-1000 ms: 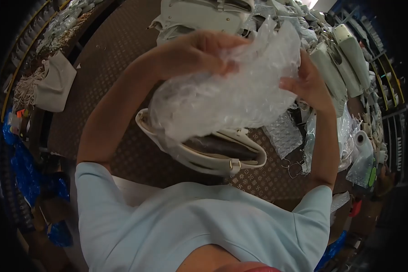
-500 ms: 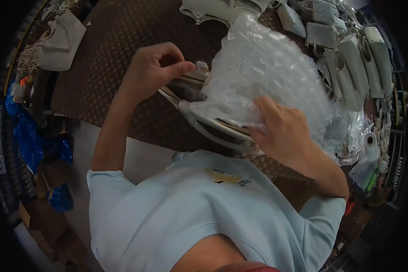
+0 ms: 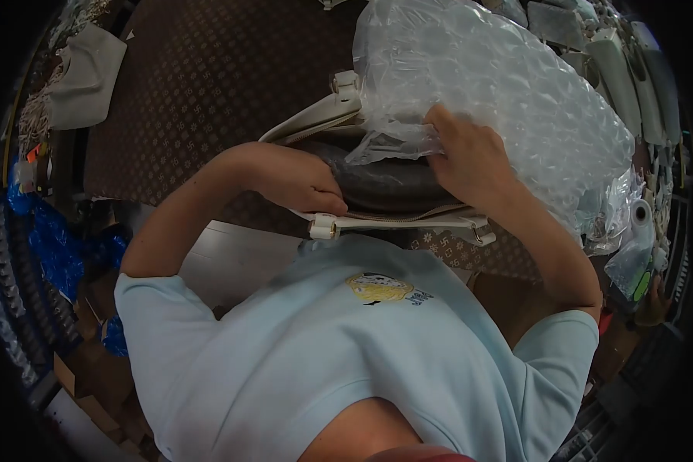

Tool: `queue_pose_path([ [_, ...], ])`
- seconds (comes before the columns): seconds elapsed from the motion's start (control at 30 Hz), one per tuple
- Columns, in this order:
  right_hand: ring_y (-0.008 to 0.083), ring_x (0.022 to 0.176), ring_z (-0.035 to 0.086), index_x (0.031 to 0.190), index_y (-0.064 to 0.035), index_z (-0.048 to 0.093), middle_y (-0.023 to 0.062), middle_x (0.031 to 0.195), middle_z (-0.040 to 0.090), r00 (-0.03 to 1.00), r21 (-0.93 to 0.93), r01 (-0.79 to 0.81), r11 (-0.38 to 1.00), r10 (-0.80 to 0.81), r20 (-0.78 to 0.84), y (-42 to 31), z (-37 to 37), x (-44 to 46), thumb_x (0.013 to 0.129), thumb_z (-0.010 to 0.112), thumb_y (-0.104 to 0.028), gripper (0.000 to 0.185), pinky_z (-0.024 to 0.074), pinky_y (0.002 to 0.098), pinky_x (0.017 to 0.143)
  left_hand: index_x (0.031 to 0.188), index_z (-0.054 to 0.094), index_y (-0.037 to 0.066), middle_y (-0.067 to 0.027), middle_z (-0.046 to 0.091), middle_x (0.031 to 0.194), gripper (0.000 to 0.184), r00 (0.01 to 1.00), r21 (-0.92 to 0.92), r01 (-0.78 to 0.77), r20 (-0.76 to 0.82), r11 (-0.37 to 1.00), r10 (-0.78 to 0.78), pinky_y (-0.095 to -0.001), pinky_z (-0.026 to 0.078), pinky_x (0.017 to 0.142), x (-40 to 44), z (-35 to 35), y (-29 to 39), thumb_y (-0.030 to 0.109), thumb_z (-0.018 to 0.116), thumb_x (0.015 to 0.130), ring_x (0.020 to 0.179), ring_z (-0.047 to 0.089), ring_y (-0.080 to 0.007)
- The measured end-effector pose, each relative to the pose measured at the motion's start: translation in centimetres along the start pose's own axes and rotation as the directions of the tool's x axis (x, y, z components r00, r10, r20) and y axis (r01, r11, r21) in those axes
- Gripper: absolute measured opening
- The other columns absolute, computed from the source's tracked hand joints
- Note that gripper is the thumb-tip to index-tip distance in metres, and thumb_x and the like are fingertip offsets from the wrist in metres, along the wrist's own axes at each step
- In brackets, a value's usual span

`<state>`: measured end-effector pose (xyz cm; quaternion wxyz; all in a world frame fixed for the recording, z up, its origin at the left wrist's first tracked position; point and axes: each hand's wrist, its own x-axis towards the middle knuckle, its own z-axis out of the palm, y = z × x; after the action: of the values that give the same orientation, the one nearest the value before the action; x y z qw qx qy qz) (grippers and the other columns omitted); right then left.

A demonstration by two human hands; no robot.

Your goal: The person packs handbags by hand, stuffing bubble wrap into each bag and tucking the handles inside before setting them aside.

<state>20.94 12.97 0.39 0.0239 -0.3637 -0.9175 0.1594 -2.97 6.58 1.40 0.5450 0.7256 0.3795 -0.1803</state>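
A white handbag (image 3: 408, 223) lies with its zipped mouth spread apart, showing a dark lining. My left hand (image 3: 300, 181) is closed at the left end of the mouth, its fingers curled on the near rim; the fingertips are partly hidden. A big sheet of clear bubble wrap (image 3: 485, 69) spreads over the far side of the bag. My right hand (image 3: 473, 162) pinches the sheet's near edge above the opening, and a corner of the film dips into the mouth.
The brown patterned table (image 3: 185, 92) carries the work. A pale bag piece (image 3: 88, 77) lies at the far left. More pale bags (image 3: 612, 73) stand at the right, near a roll of clear film (image 3: 639, 214). Blue plastic (image 3: 54, 250) hangs at the lower left.
The handbag's mouth has been pulled wider and turned toward me. My left hand has moved down from the far rim to the near one. The bubble wrap has shifted right, its edge now over the opening.
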Motion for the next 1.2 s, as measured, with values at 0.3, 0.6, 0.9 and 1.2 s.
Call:
queue_pose_path([
  [0.3,0.0367,0.072,0.06,0.098,-0.0049,0.05,0.0165,0.077,0.062,0.999,0.203,0.017,0.979,-0.011,-0.031,-1.3,-3.6,0.0,0.071,0.064,-0.01,0.03,0.0452,0.0446,0.064,0.138,0.037,0.008,-0.0217,0.025,0.144,0.062,0.986,-0.056,0.035,-0.159,0.998,-0.043,-0.0359,0.027,0.107,3.1,1.8,-2.0,0.047,0.046,0.09,0.13,0.032,-0.033],
  [0.6,0.0374,0.081,0.06,0.098,0.0028,0.052,0.0201,0.079,0.063,0.883,0.098,0.153,0.983,-0.181,0.434,-3.8,0.2,2.1,0.073,0.063,-0.016,0.033,0.0456,0.0461,0.071,0.103,0.064,0.004,-0.0146,0.066,0.089,0.054,0.956,0.073,0.281,-0.105,0.957,-0.272,-0.0449,0.036,0.098,0.2,1.2,0.6,0.048,0.032,0.095,0.097,0.06,-0.0327],
  [0.9,0.0315,0.077,0.064,0.088,0.0013,0.057,0.0174,0.078,0.064,0.816,-0.097,0.322,0.942,-0.224,0.533,-4.4,6.5,3.8,0.076,0.055,-0.013,0.019,0.0499,0.0412,0.065,0.069,0.066,0.01,-0.0043,0.057,0.061,0.043,0.421,0.261,-0.119,-0.861,0.958,0.286,-0.0416,0.035,0.096,-1.5,7.2,-3.1,0.045,0.049,0.088,0.067,0.057,-0.021],
  [1.2,0.0255,0.064,0.064,0.084,-0.0082,0.063,0.0104,0.073,0.065,0.801,0.486,0.566,0.666,-0.584,-0.133,-4.3,18.4,5.7,0.078,0.053,-0.014,0.013,0.0507,0.0373,0.053,0.115,0.055,0.01,-0.0046,0.056,0.111,0.051,0.043,0.247,-0.061,-0.967,0.967,0.25,-0.0323,0.048,0.081,-0.3,4.0,-1.9,0.015,0.075,0.067,0.096,0.056,-0.023],
])
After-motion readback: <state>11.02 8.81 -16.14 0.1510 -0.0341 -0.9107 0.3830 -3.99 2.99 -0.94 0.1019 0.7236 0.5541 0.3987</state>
